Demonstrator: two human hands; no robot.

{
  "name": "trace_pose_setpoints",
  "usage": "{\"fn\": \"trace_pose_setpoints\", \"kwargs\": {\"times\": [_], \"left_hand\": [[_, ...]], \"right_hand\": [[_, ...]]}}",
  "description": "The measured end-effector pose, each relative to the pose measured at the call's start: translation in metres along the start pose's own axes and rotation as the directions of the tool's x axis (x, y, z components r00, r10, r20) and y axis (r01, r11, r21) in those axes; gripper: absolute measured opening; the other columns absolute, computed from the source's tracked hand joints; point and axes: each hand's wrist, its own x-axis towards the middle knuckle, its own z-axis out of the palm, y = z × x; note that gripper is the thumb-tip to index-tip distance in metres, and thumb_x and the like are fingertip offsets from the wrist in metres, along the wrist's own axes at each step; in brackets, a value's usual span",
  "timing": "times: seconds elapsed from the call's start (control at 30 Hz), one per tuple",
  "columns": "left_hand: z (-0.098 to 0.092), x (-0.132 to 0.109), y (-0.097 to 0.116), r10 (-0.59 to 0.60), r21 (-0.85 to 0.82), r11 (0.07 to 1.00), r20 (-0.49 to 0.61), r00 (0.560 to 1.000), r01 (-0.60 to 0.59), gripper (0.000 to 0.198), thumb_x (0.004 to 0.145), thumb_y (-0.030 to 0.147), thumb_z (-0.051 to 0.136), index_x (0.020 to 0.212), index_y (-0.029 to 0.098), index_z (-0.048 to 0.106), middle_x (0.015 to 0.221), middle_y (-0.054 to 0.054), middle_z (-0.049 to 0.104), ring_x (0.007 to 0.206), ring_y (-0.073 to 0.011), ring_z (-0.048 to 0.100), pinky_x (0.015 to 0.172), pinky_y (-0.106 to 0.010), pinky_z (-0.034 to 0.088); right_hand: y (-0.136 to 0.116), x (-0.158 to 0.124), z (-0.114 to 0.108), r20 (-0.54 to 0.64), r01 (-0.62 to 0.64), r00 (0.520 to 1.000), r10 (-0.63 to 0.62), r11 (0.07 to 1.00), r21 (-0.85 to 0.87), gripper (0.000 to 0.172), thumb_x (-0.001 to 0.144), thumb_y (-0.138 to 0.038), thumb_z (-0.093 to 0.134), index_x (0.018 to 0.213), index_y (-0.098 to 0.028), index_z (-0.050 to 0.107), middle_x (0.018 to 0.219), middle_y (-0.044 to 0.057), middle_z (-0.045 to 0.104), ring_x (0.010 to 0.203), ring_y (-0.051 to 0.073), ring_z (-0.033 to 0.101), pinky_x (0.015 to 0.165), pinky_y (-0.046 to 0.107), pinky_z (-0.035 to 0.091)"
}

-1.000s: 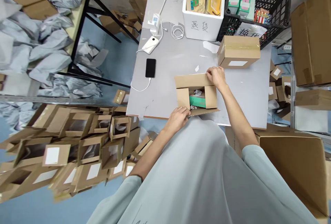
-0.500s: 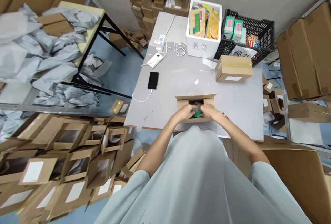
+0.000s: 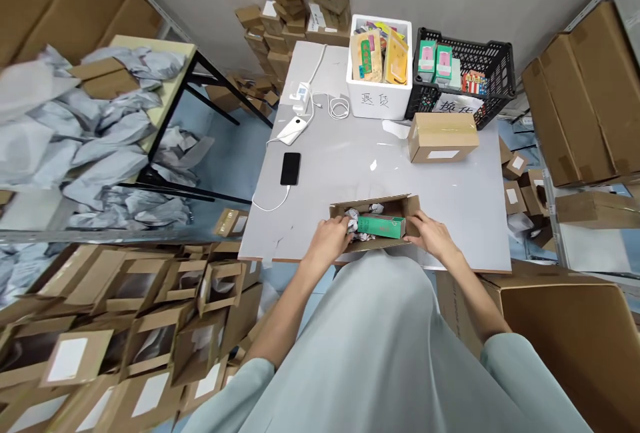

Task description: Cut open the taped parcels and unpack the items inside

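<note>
An open cardboard box stands at the table's front edge. In it lies a green box, with crumpled paper around its left end. My left hand is closed on the cardboard box's left end, its fingertips beside the paper. At the opposite end my right hand grips the side of the cardboard box, fingers bent over the edge. Some fingertips of both hands are hidden.
Farther back on the table are a taped carton, a white foam bin and a black crate. A phone on a cable lies to the left. Open cartons are piled at lower left.
My hands have moved apart from the middle of the cardboard box to its two ends. The flaps are opened out, and the green box and crumpled paper now show inside.
</note>
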Motion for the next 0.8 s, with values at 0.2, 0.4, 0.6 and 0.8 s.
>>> {"fn": "trace_pose_setpoints", "kwargs": {"times": [0.2,0.4,0.6,0.8], "left_hand": [[0.020,0.071,0.091,0.192,-0.044,0.981,0.250,0.949,-0.187,0.059,0.094,0.010,0.082,0.150,0.013,0.064,0.152,-0.024,0.069,0.146,-0.0422,0.063,0.124,-0.055,0.046],[0.050,0.116,0.138,0.246,0.059,0.954,0.406,0.880,-0.294,0.040,0.094,0.019,0.091,0.131,0.016,0.077,0.141,-0.019,0.075,0.134,-0.0350,0.071,0.121,-0.051,0.057],[0.070,0.115,0.121,0.217,0.163,0.937,0.427,0.878,-0.311,0.042,0.103,0.009,0.062,0.140,0.022,0.077,0.153,-0.020,0.072,0.149,-0.0389,0.067,0.125,-0.053,0.056],[0.068,0.105,0.095,0.146,0.200,0.951,0.385,0.911,-0.237,0.077,0.088,0.020,0.065,0.165,0.018,0.060,0.178,-0.023,0.052,0.167,-0.0412,0.051,0.137,-0.058,0.044]], "right_hand": [[-0.021,-0.006,0.015,-0.119,-0.014,0.992,0.031,0.991,0.137,0.062,0.107,-0.034,0.077,0.166,-0.026,0.062,0.176,0.016,0.056,0.145,0.037,0.070,0.115,0.049,0.063],[-0.029,0.001,0.029,-0.215,-0.017,0.974,0.078,0.962,0.272,0.066,0.096,-0.024,0.085,0.160,-0.027,0.068,0.172,0.016,0.061,0.151,0.038,0.068,0.125,0.051,0.058],[-0.029,0.017,0.061,-0.339,0.000,0.931,0.137,0.928,0.374,0.069,0.085,-0.019,0.090,0.152,-0.027,0.074,0.173,0.016,0.061,0.154,0.041,0.066,0.127,0.055,0.058],[-0.022,0.029,0.087,-0.396,0.053,0.911,0.111,0.924,0.379,0.064,0.084,-0.018,0.084,0.146,-0.035,0.077,0.172,0.010,0.063,0.154,0.040,0.067,0.129,0.056,0.057]]}}
